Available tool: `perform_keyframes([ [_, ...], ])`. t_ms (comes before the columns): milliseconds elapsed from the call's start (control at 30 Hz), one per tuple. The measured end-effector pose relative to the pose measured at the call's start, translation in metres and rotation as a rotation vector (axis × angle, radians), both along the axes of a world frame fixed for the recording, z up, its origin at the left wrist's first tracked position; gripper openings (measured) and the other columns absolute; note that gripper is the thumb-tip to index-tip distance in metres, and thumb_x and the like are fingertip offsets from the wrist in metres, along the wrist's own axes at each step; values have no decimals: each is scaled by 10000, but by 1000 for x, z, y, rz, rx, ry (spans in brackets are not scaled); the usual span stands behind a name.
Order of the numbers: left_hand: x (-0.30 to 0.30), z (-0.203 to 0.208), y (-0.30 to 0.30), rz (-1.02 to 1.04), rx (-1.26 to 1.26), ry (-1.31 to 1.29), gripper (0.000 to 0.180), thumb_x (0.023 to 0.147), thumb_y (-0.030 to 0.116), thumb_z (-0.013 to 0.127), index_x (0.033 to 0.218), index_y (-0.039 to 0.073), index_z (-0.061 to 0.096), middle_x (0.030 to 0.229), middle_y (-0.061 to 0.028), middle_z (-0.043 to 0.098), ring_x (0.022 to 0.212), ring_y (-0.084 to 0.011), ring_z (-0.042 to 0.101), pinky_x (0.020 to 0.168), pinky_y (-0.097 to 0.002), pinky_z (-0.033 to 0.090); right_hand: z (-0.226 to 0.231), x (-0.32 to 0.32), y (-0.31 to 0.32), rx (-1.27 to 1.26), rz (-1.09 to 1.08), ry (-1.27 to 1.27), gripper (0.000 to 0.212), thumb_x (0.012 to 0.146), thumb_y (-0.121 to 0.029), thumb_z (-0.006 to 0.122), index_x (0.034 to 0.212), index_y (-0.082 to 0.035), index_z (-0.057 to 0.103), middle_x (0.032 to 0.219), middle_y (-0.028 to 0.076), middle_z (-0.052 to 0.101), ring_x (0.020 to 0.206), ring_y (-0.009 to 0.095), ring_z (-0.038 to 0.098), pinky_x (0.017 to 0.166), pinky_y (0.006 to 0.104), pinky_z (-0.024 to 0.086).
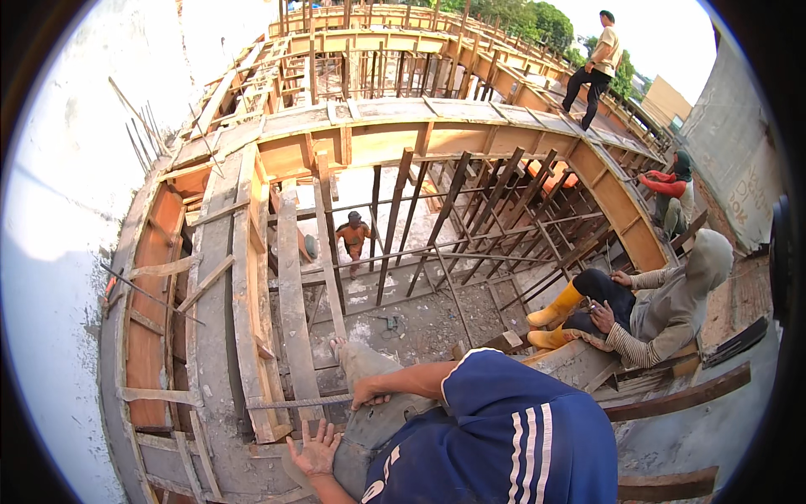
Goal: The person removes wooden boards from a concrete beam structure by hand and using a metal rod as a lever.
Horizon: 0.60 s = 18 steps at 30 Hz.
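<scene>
My right hand (pixel 369 391) is closed around the end of a short ribbed steel bar (pixel 294 403), just above my grey trouser leg (pixel 395 420). From the hand the bar points left across the timber boards. Below it, my left hand (pixel 316 451) is open, palm up with fingers spread, beside the trouser leg and touching no tool. My bare foot (pixel 338 346) rests at the edge of a long grey plank (pixel 295 311). The blue sleeve (pixel 495 378) of my right arm fills the lower middle.
Wooden beam formwork (pixel 252 277) runs along the left, with a deep drop beside it. Below stands a person (pixel 353 239) among timber props (pixel 457 197). A hooded person in yellow boots (pixel 554 307) sits at right. Another person (pixel 594 71) walks on the far formwork.
</scene>
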<state>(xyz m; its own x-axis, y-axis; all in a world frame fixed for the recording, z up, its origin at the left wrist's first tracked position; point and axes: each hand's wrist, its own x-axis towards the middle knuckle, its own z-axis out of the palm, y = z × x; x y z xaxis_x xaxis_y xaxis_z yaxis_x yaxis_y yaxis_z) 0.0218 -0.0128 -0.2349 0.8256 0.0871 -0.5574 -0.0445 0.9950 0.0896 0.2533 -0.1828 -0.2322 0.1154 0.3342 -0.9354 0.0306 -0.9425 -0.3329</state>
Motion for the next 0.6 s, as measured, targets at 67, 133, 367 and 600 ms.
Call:
perform_keyframes([
  [67, 1, 0, -1, -6, 7, -1, 852, 875, 731, 511, 1547, 244, 317, 1392, -256, 479, 1232, -445, 496, 1010, -656, 398, -7, 3, -2, -2, 5, 50, 409, 840, -486, 677, 629, -188, 492, 529, -38, 413, 424, 141, 408, 443, 385, 392],
  [133, -2, -1, 1, -13, 9, -24, 852, 876, 731, 510, 1546, 243, 314, 1406, -256, 467, 1250, -445, 485, 1018, -654, 392, -8, 2, 0, -3, 11, 73, 400, 843, -491, 669, 634, -200, 492, 530, -48, 402, 429, 135, 403, 457, 386, 393],
  [367, 0, -4, 2, -13, -17, -53, 828, 877, 734, 506, 1516, 229, 359, 1434, -267, 449, 1274, -458, 478, 1038, -661, 372, -13, 4, -3, 1, -7, 76, 397, 844, -492, 676, 640, -199, 503, 530, -50, 401, 440, 133, 412, 471, 388, 397],
  [600, 0, -3, 2, 3, -24, -44, 817, 886, 725, 502, 1513, 219, 362, 1450, -281, 435, 1282, -465, 474, 1030, -664, 378, -9, 6, -2, -10, -14, 97, 395, 832, -470, 685, 627, -197, 486, 524, -52, 402, 429, 131, 399, 441, 369, 370],
])
